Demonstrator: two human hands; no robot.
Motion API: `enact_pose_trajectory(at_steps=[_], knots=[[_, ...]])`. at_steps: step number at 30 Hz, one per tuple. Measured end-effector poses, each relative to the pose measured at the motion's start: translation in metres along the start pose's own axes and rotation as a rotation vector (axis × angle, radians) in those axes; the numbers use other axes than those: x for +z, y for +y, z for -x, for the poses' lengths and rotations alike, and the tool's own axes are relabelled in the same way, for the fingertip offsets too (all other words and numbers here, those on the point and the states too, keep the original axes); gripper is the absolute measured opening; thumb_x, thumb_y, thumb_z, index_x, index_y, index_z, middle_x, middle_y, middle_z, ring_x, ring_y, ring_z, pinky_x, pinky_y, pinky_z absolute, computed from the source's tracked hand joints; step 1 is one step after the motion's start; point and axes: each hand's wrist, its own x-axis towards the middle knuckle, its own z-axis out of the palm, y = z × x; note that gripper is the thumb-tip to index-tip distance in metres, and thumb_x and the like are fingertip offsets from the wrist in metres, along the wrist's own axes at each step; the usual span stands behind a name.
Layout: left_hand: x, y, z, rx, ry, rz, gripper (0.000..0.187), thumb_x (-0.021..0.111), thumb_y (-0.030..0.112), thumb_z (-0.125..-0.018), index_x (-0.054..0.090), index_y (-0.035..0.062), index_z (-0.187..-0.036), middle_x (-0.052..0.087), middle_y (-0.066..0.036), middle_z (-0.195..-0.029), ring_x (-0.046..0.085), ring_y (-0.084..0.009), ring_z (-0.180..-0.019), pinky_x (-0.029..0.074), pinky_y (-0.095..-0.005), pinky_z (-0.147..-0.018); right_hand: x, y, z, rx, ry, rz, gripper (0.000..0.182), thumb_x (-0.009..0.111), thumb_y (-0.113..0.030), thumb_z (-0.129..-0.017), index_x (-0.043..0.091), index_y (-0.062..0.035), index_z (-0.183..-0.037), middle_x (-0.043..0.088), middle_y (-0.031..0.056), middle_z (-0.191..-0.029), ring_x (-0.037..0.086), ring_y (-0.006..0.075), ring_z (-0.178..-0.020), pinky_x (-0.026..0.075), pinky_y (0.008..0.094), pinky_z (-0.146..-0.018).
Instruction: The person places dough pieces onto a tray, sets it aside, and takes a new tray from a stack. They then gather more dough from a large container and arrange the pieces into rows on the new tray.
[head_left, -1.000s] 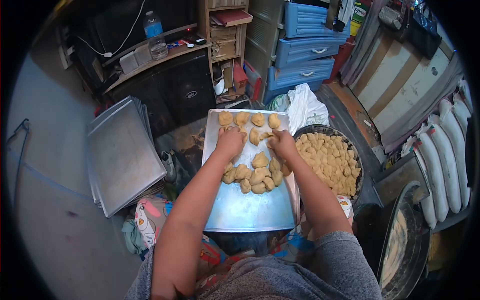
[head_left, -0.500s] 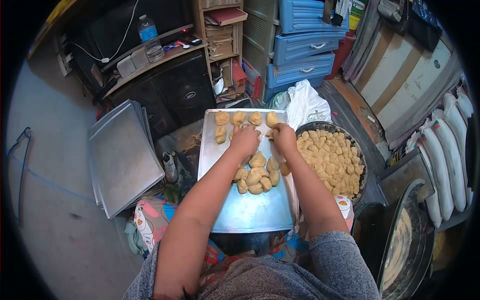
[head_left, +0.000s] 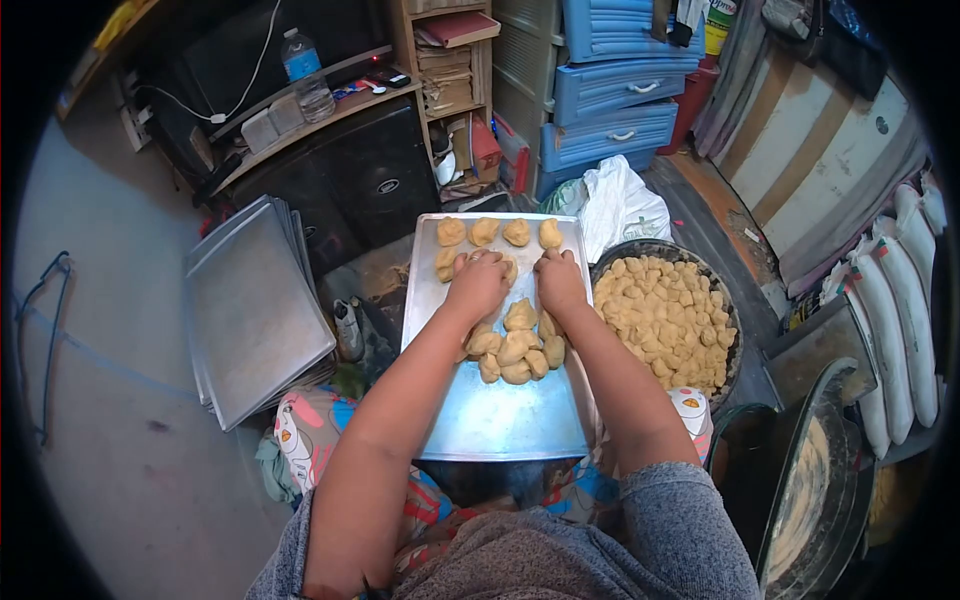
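Since half a second ago the left hand (head_left: 478, 283) has stayed put and the right hand (head_left: 558, 282) dropped flat. Both hands press palm-down, fingers curled over dough pieces (head_left: 516, 345) in the second row of the metal tray (head_left: 500, 425); actual grip unclear. Dough is pale tan and lumpy, heaped mid-tray, four in the far row. Bowl of dough (head_left: 668, 318) just right.

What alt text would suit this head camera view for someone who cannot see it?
A person's left hand and right hand press on dough pieces on a metal tray. A bowl of dough sits right, stacked trays left.
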Motion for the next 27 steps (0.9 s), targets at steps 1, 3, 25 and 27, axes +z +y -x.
enact_pose_trajectory(at_steps=[1, 3, 25, 27], knots=[[-0.002, 0.0, 0.002, -0.001, 0.001, -0.001, 0.029, 0.06, 0.022, -0.081, 0.065, 0.0095, -0.107, 0.058, -0.008, -0.12, 0.047, -0.0261, -0.118, 0.026, -0.0489, -0.101, 0.0, 0.001, 0.0, -0.028, -0.016, 0.006, 0.018, 0.06, -0.012, -0.077, 0.069, -0.0076, -0.092, 0.06, 0.0059, -0.102, 0.051, 0.0278, -0.099, 0.045, 0.0395, -0.082], [-0.008, 0.001, 0.006, 0.023, 0.002, 0.011, 0.029, 0.06, 0.023, -0.081, 0.065, 0.0091, -0.105, 0.057, -0.01, -0.121, 0.048, -0.0258, -0.118, 0.029, -0.0451, -0.101, -0.002, 0.0, 0.0, -0.047, -0.023, 0.04, 0.019, 0.061, -0.012, -0.076, 0.068, -0.0068, -0.093, 0.06, 0.006, -0.103, 0.052, 0.0274, -0.097, 0.045, 0.0395, -0.082], [-0.054, -0.029, 0.108, -0.259, -0.402, 0.419, 0.027, 0.068, 0.017, -0.074, 0.067, -0.0021, -0.092, 0.067, -0.013, -0.081, 0.063, -0.0217, -0.07, 0.05, -0.0314, -0.068, -0.021, -0.074, 0.024, -0.1, -0.235, -0.507, 0.031, 0.069, -0.005, -0.071, 0.063, -0.005, -0.101, 0.062, 0.0172, -0.103, 0.06, 0.0331, -0.094, 0.048, 0.0398, -0.082], [-0.051, -0.034, 0.108, -0.463, -0.316, 0.681, 0.021, 0.067, 0.013, -0.072, 0.066, -0.0021, -0.087, 0.066, -0.013, -0.078, 0.063, -0.0211, -0.071, 0.05, -0.0313, -0.068, -0.026, -0.069, 0.019, 0.028, -0.121, -0.491, 0.031, 0.067, -0.006, -0.073, 0.062, -0.0078, -0.104, 0.061, 0.0169, -0.105, 0.06, 0.0329, -0.095, 0.047, 0.0406, -0.083]])
